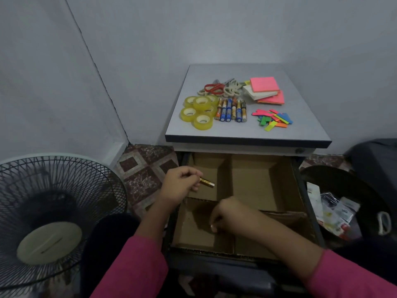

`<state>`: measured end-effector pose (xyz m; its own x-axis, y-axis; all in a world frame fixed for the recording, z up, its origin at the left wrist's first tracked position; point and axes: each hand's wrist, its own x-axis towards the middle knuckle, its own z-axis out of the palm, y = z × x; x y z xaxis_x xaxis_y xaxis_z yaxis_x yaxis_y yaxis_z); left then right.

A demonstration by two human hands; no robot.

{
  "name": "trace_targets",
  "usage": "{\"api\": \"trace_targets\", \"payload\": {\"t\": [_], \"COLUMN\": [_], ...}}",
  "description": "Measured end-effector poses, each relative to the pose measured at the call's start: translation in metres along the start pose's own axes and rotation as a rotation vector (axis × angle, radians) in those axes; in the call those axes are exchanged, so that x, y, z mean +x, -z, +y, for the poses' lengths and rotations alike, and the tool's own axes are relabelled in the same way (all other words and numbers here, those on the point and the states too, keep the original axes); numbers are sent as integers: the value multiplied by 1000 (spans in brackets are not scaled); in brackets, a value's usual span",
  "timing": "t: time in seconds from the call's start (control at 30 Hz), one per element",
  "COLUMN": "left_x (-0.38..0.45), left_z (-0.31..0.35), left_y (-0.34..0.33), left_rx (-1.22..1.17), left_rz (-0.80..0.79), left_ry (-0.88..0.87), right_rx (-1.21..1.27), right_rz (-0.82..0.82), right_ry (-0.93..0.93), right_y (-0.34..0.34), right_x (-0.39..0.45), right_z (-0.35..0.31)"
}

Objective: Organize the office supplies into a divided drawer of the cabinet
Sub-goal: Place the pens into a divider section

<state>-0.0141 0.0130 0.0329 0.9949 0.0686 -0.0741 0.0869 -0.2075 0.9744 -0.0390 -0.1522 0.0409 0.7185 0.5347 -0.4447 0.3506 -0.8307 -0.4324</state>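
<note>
A gold battery (207,182) is pinched in the curled fingers of the left hand (182,183), held over the rear left compartment of the open cardboard-divided drawer (264,183), while the right hand (227,216) reaches down into the drawer's front left compartment with fingers curled, and I cannot tell whether it holds anything. Above the drawer, the cabinet worktop (247,132) carries the remaining batteries (232,110), with tape rolls (198,111) to their left, scissors (219,89) and sticky note pads (266,91) behind, and coloured flag strips (272,120) to their right. Left of the drawer stands a fan (53,211), and right of it a dark bin (343,203) holding wrappers.
</note>
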Motion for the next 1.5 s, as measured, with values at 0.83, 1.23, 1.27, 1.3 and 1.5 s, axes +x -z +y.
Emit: {"api": "trace_targets", "payload": {"t": [0.83,1.23,1.27,1.3,1.5], "left_x": [-22,-31,-23,-13,-13], "left_z": [9,-27,-28,-27,-48], "left_y": [-8,-63,-67,-72,-80], "left_rx": [410,822,898,957,1036], "left_rz": [-449,-385,-501,-604,-639], "left_ry": [168,266,370,458,369], "right_rx": [344,313,314,313,302], "right_rz": [350,294,291,289,299], "right_ry": [-111,-357,-358,-352,-326], "right_y": [29,-1,-1,-1,-3], "right_x": [-14,3,3,2,3], "right_z": [42,85,85,86,89]}}
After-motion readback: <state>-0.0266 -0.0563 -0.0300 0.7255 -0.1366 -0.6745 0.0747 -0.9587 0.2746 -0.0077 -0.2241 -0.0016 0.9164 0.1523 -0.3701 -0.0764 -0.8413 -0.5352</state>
